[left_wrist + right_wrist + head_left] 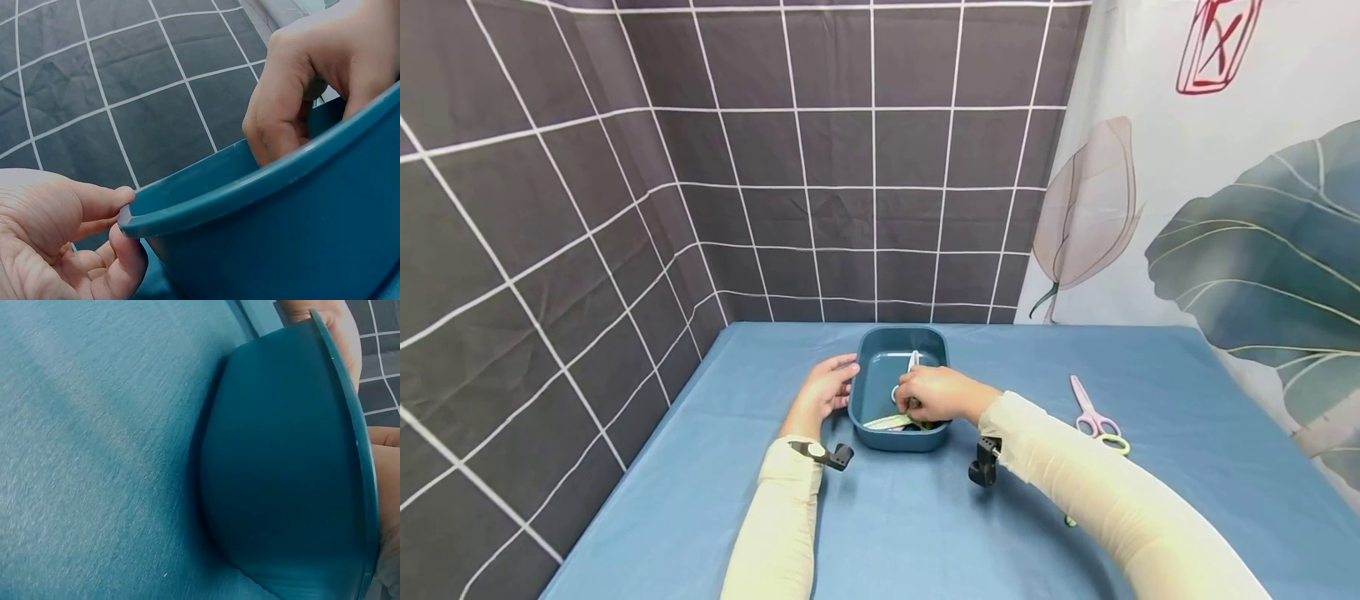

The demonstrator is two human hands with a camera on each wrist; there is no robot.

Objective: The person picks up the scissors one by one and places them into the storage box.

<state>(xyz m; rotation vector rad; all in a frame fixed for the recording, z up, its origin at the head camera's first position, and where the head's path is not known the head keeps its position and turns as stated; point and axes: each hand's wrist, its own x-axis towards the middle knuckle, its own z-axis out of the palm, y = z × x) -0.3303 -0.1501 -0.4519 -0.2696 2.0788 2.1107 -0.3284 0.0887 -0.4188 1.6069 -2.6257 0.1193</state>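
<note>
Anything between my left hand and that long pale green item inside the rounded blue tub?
Yes, the rounded rectangular blue tub: its left wall stands between them. Your bare left hand is outside at the rim; the long pale green item lies inside.

Seen at the upper right of the head view, printed in red on a pale wall hanging (1172,179): a boxed, seal-like mark (1219,47) enclosing an X-shaped sign (1221,45), not readable as a word.

At the left of the bin (901,442), its rim is pinched by the left hand (826,392), while the right hand (936,393) is lowered inside, fingers (265,122) bent, fingertips hidden.
</note>
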